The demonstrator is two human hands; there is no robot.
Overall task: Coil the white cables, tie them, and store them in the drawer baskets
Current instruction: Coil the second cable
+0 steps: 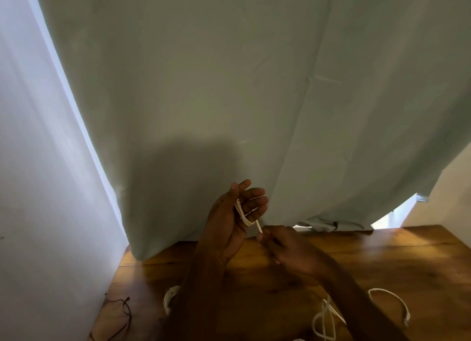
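Note:
My left hand [234, 213] is raised above the wooden table [420, 259], palm toward me, with turns of a white cable [243, 214] wound around its fingers. My right hand [283, 246] pinches the free end of that cable just below and to the right of the left hand. Loose white cables lie on the table near the bottom edge: one coil [170, 298] left of my left forearm, a tangle [325, 320] by my right forearm, and a curved one [392, 302] further right. No drawer or basket is in view.
A pale green curtain [229, 86] hangs right behind the table and fills most of the view. A white wall [38, 188] stands at the left. A thin dark cord [122, 315] lies at the table's left edge.

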